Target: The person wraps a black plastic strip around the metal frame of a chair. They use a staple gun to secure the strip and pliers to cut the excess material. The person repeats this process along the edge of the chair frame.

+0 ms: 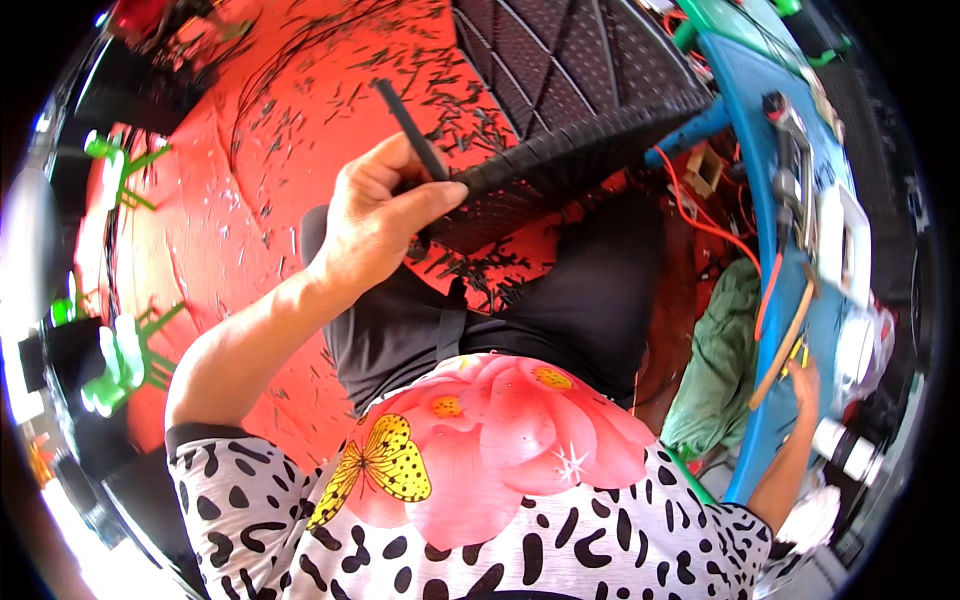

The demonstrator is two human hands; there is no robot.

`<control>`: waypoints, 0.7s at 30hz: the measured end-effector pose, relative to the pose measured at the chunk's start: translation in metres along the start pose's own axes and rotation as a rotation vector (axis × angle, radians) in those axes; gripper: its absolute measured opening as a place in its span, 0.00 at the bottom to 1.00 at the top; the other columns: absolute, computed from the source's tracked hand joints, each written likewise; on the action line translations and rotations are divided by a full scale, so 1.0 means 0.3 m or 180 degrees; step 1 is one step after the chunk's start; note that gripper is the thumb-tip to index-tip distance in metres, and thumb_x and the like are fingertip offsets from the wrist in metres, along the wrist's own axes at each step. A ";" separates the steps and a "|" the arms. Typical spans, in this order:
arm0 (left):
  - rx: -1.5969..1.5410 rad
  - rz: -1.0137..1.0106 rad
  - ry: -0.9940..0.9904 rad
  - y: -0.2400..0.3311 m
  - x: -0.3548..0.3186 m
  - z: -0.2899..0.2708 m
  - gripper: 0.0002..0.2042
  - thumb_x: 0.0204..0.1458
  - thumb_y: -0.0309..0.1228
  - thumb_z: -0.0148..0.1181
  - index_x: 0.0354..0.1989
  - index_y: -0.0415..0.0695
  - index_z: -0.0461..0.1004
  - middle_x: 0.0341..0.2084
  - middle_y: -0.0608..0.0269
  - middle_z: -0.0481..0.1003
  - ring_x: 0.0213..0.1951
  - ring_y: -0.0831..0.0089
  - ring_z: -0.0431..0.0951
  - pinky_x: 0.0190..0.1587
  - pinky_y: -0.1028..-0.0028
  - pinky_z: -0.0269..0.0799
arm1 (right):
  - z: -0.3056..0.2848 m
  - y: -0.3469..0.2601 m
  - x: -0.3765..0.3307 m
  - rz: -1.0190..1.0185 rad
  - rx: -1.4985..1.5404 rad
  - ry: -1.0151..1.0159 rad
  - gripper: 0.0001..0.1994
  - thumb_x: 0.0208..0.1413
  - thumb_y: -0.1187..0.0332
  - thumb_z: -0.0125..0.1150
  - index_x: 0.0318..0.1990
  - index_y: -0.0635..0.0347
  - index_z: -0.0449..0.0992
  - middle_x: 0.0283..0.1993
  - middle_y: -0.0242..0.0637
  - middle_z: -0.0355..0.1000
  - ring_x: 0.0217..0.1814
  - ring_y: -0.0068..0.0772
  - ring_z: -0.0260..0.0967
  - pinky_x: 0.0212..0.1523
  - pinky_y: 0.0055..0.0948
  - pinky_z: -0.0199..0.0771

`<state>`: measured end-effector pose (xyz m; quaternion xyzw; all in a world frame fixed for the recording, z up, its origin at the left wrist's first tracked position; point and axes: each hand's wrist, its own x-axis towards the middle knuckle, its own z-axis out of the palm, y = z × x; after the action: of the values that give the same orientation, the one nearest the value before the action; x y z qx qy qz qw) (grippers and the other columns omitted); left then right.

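My left hand (pixel 375 210) is closed, thumb and fingers pinching a flat black strip (pixel 412 130) whose free end sticks up and away. The thumb tip lies against the near corner of a black woven panel (pixel 560 145) with a wrapped rim and crossing ribs. This panel rests over my lap and extends to the far right. Out to the right, my right hand (pixel 803 385) is at the blue table, its fingers around the yellow handles of small pliers (pixel 797 352). Beside them lies a hammer with a wooden handle (pixel 783 345).
Black strip scraps (pixel 470 115) litter the red floor (pixel 200 250). On the blue table (pixel 745 90) are a power or air tool (pixel 790 170) and a white tray (pixel 845 245). An orange hose (pixel 695 205) hangs by the table; green cloth (pixel 715 370) lies below. Green stools (pixel 130 360) stand left.
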<state>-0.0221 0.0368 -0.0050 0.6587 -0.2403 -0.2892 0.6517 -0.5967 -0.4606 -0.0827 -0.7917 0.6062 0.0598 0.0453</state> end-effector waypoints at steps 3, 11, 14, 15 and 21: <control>0.0389 0.0290 -0.0126 -0.013 -0.045 -0.062 0.07 0.45 0.24 0.63 0.30 0.41 0.71 0.20 0.74 0.69 0.23 0.87 0.65 0.27 0.81 0.61 | -0.031 -0.150 -0.003 0.0171 -0.0224 -0.0061 0.36 0.45 0.49 0.60 0.54 0.74 0.66 0.50 0.63 0.69 0.57 0.58 0.65 0.57 0.44 0.62; 0.1477 0.1283 0.0223 0.005 -0.082 -0.029 0.17 0.37 0.21 0.64 0.40 0.38 0.73 0.33 0.56 0.73 0.35 0.65 0.74 0.36 0.72 0.70 | -0.129 -0.159 -0.015 0.0552 -0.0480 0.0955 0.39 0.44 0.49 0.64 0.57 0.74 0.64 0.51 0.60 0.69 0.56 0.55 0.66 0.55 0.41 0.64; 0.1615 0.1547 0.0360 -0.015 -0.100 -0.026 0.20 0.36 0.19 0.63 0.43 0.38 0.73 0.37 0.54 0.71 0.39 0.61 0.75 0.42 0.71 0.72 | -0.219 -0.360 -0.055 0.0856 0.1451 0.0904 0.37 0.49 0.54 0.64 0.60 0.71 0.61 0.47 0.47 0.72 0.52 0.38 0.70 0.48 0.33 0.69; 0.1548 0.1673 0.0371 -0.021 -0.095 -0.023 0.20 0.35 0.18 0.63 0.43 0.38 0.73 0.38 0.55 0.71 0.39 0.61 0.75 0.42 0.70 0.72 | -0.256 -0.363 -0.063 0.0387 0.2324 0.0773 0.35 0.51 0.58 0.63 0.62 0.71 0.59 0.47 0.44 0.71 0.51 0.35 0.70 0.46 0.30 0.69; 0.1747 0.2068 0.0484 -0.039 -0.077 -0.003 0.21 0.32 0.16 0.62 0.41 0.40 0.75 0.41 0.55 0.70 0.42 0.61 0.73 0.42 0.69 0.71 | -0.312 -0.994 -0.302 -0.2238 0.3143 -0.0004 0.36 0.45 0.67 0.59 0.63 0.71 0.56 0.52 0.45 0.67 0.49 0.35 0.71 0.45 0.27 0.72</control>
<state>-0.0387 0.0540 -0.0152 0.7172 -0.4544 0.0551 0.5255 -0.3285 -0.3099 0.0233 -0.8300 0.2644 -0.2466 0.4247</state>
